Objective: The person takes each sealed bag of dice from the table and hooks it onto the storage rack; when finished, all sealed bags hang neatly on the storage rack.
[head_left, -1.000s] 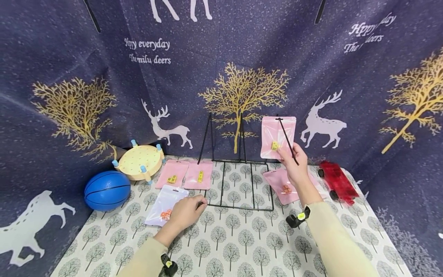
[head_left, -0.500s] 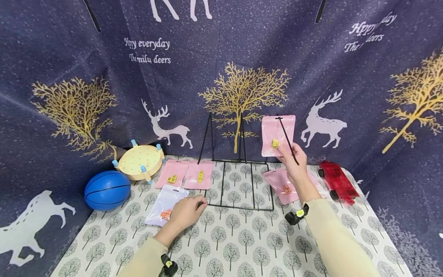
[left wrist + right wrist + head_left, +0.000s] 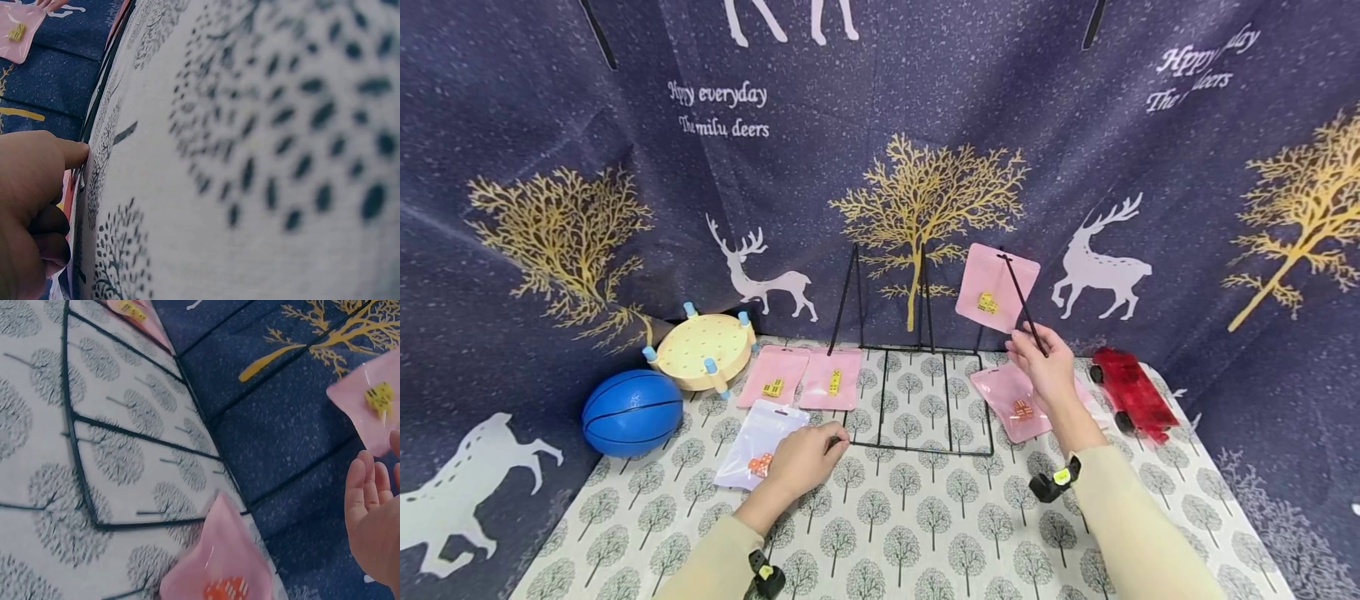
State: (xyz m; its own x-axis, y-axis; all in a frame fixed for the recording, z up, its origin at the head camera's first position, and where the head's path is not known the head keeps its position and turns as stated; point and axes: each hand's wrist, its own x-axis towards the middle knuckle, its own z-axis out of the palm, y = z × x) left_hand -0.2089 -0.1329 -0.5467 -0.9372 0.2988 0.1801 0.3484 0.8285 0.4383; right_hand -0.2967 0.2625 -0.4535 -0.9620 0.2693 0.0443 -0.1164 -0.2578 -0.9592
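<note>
A pink zip pouch (image 3: 992, 292) with yellow dice inside hangs tilted from the right arm of a black wire display rack (image 3: 917, 451), the rod passing through its hang hole. Just under the pouch's lower corner is my right hand (image 3: 1047, 367), its fingers loosely extended and nothing gripped; in the right wrist view its fingertips (image 3: 365, 464) are right at that corner. My left hand (image 3: 808, 457) grips the rack's front left corner, index finger along the wire in the left wrist view. Beside and partly under it lies a white pouch (image 3: 752, 442) with orange dice.
Two pink pouches with yellow dice, one nearer the rack (image 3: 831, 398), lie at the back left. Another pink pouch (image 3: 1011, 400) with orange dice lies under my right arm. A blue ball (image 3: 632, 412) and round pegged stand (image 3: 703, 354) are left; a red toy car (image 3: 1131, 396) is right.
My right hand has let go of the pink pouch and moved down a little. The pouch now tilts on the rod, its lower end swung left. My left hand has stayed put.
</note>
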